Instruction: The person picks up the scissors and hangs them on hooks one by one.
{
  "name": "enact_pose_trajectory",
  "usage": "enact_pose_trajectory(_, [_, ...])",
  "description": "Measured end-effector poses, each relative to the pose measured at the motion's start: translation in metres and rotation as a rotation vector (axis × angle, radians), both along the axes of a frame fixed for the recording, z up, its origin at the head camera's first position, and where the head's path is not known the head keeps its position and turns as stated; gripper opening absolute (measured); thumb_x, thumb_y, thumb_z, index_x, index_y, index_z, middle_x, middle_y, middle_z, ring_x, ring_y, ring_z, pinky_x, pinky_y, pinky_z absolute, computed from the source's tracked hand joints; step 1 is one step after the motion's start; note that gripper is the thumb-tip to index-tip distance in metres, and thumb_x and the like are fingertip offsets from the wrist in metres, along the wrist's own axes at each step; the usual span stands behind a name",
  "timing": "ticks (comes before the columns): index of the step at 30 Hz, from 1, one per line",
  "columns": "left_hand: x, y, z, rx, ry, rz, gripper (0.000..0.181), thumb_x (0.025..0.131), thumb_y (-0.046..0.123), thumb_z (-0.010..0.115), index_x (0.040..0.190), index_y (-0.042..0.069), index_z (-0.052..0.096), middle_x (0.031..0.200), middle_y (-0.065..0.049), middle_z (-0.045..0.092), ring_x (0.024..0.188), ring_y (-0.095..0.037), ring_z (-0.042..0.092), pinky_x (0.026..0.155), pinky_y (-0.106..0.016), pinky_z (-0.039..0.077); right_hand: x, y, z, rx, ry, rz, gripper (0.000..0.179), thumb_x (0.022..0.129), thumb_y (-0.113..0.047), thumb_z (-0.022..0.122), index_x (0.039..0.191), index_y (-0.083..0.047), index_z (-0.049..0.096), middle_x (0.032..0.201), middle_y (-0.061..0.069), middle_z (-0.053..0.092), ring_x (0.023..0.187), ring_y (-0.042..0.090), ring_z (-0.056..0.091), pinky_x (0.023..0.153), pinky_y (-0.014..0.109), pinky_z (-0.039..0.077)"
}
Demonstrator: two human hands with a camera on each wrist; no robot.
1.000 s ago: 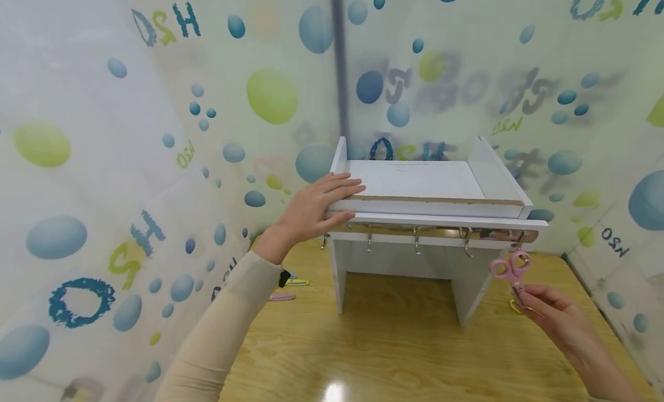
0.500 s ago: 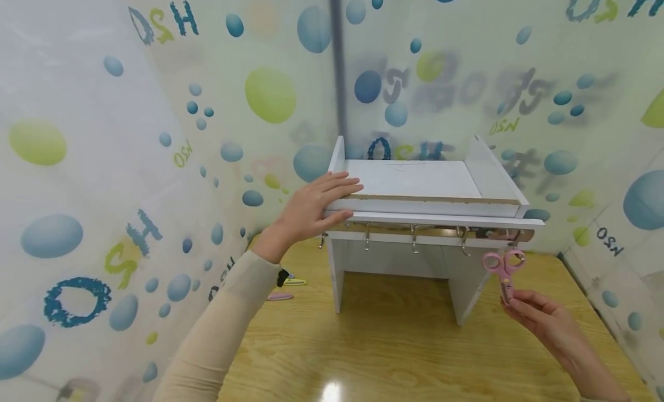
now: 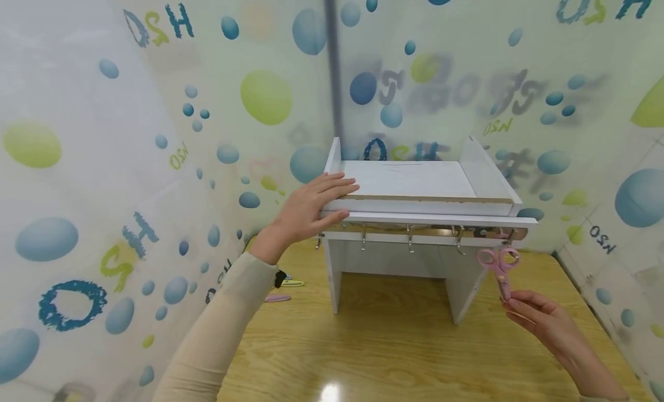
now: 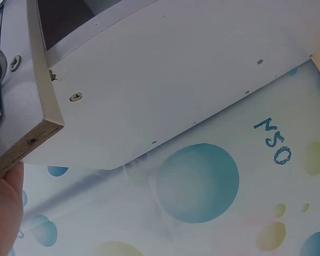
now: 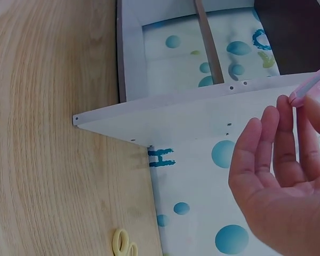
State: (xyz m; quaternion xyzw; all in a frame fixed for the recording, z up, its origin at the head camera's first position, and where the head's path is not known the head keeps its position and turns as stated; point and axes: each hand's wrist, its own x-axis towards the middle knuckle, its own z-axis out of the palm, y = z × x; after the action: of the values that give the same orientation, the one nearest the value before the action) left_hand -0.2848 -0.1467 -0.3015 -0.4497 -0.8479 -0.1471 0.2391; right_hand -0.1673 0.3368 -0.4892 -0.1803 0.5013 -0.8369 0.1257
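Wall covering (image 3: 207,160) with blue and green dots fills the top of the head view; a wood-grain table (image 3: 332,350) spans the bottom centre. On it, right of centre, stands a white shelf (image 3: 410,180). The left hand (image 3: 308,211) rests, fingers straight, on the shelf's left front edge. At lower right, the right hand (image 3: 547,321) pinches pink scissors (image 3: 501,278) by the blade end, handles upward, just below the rightmost hook (image 3: 510,236).

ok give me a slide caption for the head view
Left hand resting on a white shelf unit, right hand pinching pink scissors, tip-down, near the metal hooks.
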Motion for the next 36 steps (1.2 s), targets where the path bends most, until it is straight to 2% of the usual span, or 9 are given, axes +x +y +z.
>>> enact_pose_trajectory(10, [0.0,-0.001,-0.001,0.004,0.005,0.003,0.076,0.099,0.071,0.023,0.145,0.019,0.054,0.151,-0.001,0.053,0.146,-0.021,0.041,0.126,-0.038,0.024,-0.004,0.008,-0.004,0.054,0.079,0.031,0.047,0.103,0.012,0.031,0.123,-0.007,0.069,0.121,-0.002,0.072,0.112,0.008,0.068,0.095,0.021,0.056])
enact_pose_trajectory(16, [0.0,0.0,0.0,0.008,-0.002,-0.001,0.076,0.099,0.071,0.023,0.144,0.018,0.054,0.15,-0.002,0.053,0.146,-0.022,0.041,0.126,-0.039,0.024,-0.005,0.02,-0.005,0.129,0.046,-0.06,0.043,0.104,0.009,0.036,0.121,-0.01,0.071,0.117,-0.007,0.073,0.107,0.005,0.069,0.09,0.019,0.057])
enact_pose_trajectory(25, [0.002,0.0,0.0,0.013,-0.014,0.002,0.078,0.099,0.071,0.023,0.143,0.017,0.055,0.149,-0.002,0.054,0.145,-0.022,0.042,0.126,-0.039,0.025,-0.009,0.04,-0.004,0.179,0.042,-0.132,0.044,0.104,0.009,0.036,0.12,-0.012,0.072,0.115,-0.008,0.074,0.105,0.003,0.069,0.086,0.017,0.057])
enact_pose_trajectory(29, [0.001,0.0,0.0,0.013,-0.012,0.003,0.078,0.099,0.071,0.023,0.143,0.016,0.056,0.149,-0.002,0.054,0.145,-0.022,0.042,0.126,-0.038,0.025,-0.01,0.047,0.0,0.221,0.004,-0.171,0.042,0.104,0.006,0.038,0.118,-0.014,0.073,0.113,-0.01,0.074,0.102,0.002,0.07,0.084,0.018,0.058])
enact_pose_trajectory(36, [0.002,-0.001,0.001,0.001,-0.021,0.011,0.077,0.098,0.072,0.022,0.145,0.02,0.053,0.151,0.0,0.052,0.146,-0.02,0.04,0.126,-0.038,0.025,-0.011,0.059,0.005,0.273,-0.069,-0.193,0.04,0.105,0.002,0.041,0.115,-0.02,0.074,0.111,-0.013,0.074,0.099,0.002,0.07,0.081,0.019,0.059])
